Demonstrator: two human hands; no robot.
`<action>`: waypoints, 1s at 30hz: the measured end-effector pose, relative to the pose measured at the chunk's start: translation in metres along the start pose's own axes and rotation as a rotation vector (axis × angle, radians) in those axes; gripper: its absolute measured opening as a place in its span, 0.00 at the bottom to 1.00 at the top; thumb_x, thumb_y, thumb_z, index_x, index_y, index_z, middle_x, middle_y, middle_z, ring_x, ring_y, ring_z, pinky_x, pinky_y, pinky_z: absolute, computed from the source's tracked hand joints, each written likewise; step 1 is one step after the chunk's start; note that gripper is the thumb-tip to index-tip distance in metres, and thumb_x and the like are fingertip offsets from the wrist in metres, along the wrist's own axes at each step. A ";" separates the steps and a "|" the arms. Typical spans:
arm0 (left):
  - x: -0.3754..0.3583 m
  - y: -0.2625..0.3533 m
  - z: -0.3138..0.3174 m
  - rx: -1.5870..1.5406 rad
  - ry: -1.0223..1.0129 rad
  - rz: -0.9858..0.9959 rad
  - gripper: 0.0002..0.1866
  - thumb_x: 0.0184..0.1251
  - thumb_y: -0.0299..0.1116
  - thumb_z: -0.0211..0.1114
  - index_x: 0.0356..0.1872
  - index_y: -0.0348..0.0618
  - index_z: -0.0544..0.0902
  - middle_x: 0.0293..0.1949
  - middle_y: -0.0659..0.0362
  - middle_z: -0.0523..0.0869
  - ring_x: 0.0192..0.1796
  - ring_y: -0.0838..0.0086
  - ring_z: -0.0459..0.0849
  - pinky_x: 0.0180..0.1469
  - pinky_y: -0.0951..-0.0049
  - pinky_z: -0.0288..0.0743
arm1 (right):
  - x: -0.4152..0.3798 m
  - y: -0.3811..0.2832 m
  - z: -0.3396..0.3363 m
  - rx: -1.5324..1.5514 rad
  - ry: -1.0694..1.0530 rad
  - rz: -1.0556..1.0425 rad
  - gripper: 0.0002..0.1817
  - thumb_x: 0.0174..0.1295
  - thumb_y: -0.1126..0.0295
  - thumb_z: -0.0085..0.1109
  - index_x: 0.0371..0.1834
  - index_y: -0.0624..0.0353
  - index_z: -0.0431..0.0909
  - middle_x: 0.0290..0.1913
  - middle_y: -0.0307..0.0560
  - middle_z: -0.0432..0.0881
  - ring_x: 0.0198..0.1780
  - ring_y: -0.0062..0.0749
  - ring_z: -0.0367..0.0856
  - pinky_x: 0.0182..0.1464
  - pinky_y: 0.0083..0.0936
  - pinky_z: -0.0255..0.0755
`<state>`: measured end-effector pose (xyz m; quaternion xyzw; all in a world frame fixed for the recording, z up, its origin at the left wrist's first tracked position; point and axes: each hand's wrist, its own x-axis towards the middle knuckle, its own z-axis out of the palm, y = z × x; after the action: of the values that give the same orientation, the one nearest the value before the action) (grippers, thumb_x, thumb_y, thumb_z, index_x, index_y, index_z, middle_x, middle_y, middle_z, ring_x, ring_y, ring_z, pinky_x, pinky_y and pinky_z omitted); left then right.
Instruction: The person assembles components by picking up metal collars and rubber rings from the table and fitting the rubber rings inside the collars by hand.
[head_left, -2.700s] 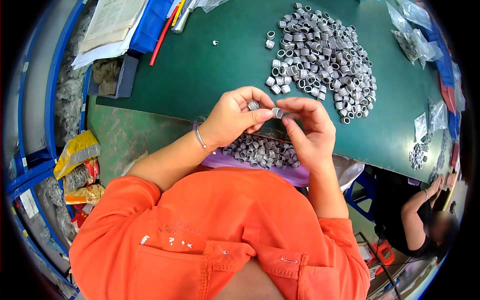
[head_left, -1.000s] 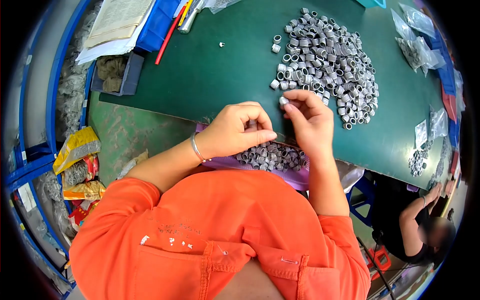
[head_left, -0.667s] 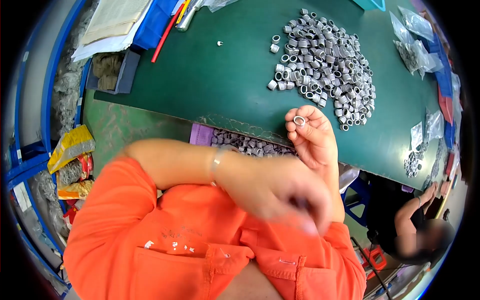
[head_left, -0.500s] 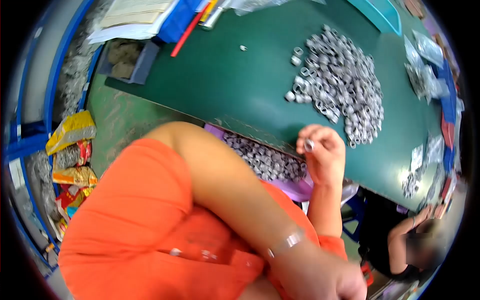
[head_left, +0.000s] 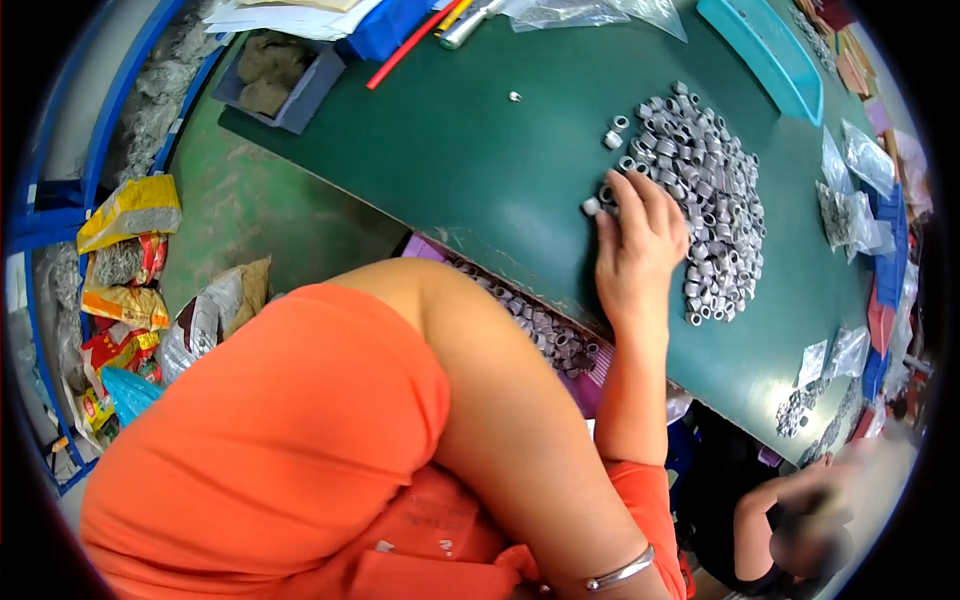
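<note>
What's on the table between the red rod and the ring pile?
Head view: a small white piece, then two loose rings just short of the pile, on green tabletop.

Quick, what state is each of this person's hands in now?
Left hand: out of view, cannot be told.
Right hand: fingers curled over the metal ring pile; cannot tell if gripping any.

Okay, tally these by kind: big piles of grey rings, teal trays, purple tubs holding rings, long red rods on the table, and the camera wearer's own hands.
Pile of grey rings: 1 (individual rings too overlapped to count)
Teal tray: 1
Purple tub: 1
Red rod: 1
Right hand: 1
Total: 5
</note>
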<state>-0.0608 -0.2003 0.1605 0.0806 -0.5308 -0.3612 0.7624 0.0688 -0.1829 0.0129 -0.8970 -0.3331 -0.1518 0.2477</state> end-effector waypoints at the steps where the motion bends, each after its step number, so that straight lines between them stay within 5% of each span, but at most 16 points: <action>1: 0.002 -0.002 0.001 -0.005 -0.016 0.007 0.04 0.60 0.27 0.60 0.28 0.39 0.77 0.29 0.57 0.77 0.33 0.67 0.77 0.35 0.71 0.71 | -0.002 0.000 0.001 0.021 -0.019 -0.010 0.17 0.51 0.74 0.60 0.47 0.57 0.76 0.51 0.45 0.75 0.54 0.43 0.70 0.55 0.38 0.59; 9: 0.013 -0.014 0.010 -0.065 -0.107 0.070 0.04 0.59 0.28 0.61 0.27 0.39 0.77 0.28 0.57 0.77 0.33 0.67 0.78 0.35 0.71 0.71 | -0.031 -0.015 -0.008 0.157 -0.059 -0.025 0.19 0.51 0.78 0.59 0.49 0.59 0.75 0.53 0.47 0.73 0.54 0.43 0.70 0.56 0.35 0.59; 14: 0.013 -0.016 0.012 -0.050 -0.104 0.079 0.04 0.58 0.28 0.61 0.27 0.39 0.77 0.28 0.57 0.77 0.32 0.67 0.78 0.35 0.72 0.70 | -0.052 0.018 -0.020 0.118 0.300 0.215 0.12 0.52 0.82 0.58 0.41 0.62 0.78 0.42 0.51 0.77 0.45 0.44 0.74 0.49 0.31 0.68; 16: 0.014 -0.017 0.012 -0.042 -0.096 0.089 0.04 0.58 0.28 0.61 0.27 0.40 0.77 0.28 0.57 0.77 0.32 0.67 0.78 0.35 0.72 0.70 | -0.055 0.033 -0.037 0.002 0.095 0.178 0.12 0.51 0.83 0.58 0.40 0.63 0.78 0.40 0.52 0.77 0.43 0.44 0.75 0.46 0.32 0.69; 27: 0.014 -0.018 0.010 0.033 -0.086 0.066 0.05 0.56 0.29 0.62 0.26 0.40 0.78 0.27 0.56 0.77 0.32 0.67 0.78 0.34 0.72 0.70 | -0.056 0.020 -0.047 0.035 -0.004 0.341 0.08 0.50 0.82 0.61 0.35 0.64 0.77 0.37 0.52 0.74 0.37 0.45 0.76 0.38 0.30 0.72; 30: 0.012 -0.017 0.007 0.068 -0.069 0.039 0.05 0.56 0.29 0.62 0.26 0.40 0.78 0.27 0.56 0.77 0.32 0.68 0.78 0.34 0.72 0.70 | -0.060 0.019 -0.046 0.389 0.043 0.472 0.09 0.53 0.84 0.59 0.37 0.65 0.76 0.38 0.47 0.77 0.36 0.29 0.77 0.37 0.25 0.73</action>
<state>-0.0728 -0.2186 0.1637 0.0835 -0.5701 -0.3305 0.7476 0.0325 -0.2513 0.0184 -0.8818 -0.1330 -0.0425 0.4504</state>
